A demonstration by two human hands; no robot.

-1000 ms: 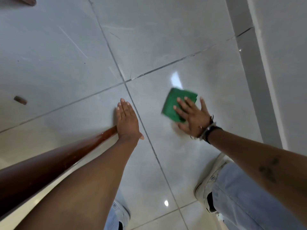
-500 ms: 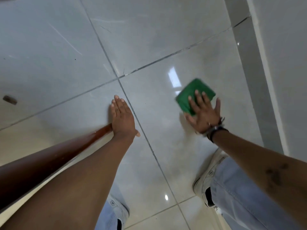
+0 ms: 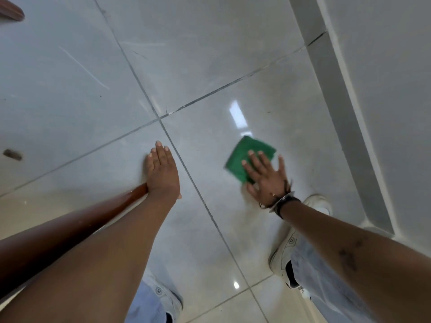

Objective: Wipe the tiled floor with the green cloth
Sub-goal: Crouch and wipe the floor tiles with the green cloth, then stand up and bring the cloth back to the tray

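I see the floor point(image 3: 210, 54) mostly dull, only the tile around the cloth point(image 3: 242, 159) looks shiny, so much remains, I judge. Left of the cloth, my left hand point(image 3: 162, 173) lies flat, empty. My right hand point(image 3: 265, 178) presses it, fingers spread.

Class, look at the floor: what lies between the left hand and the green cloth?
In the head view, only bare tiled floor, crossed by one dark grout line, lies between the left hand and the green cloth.
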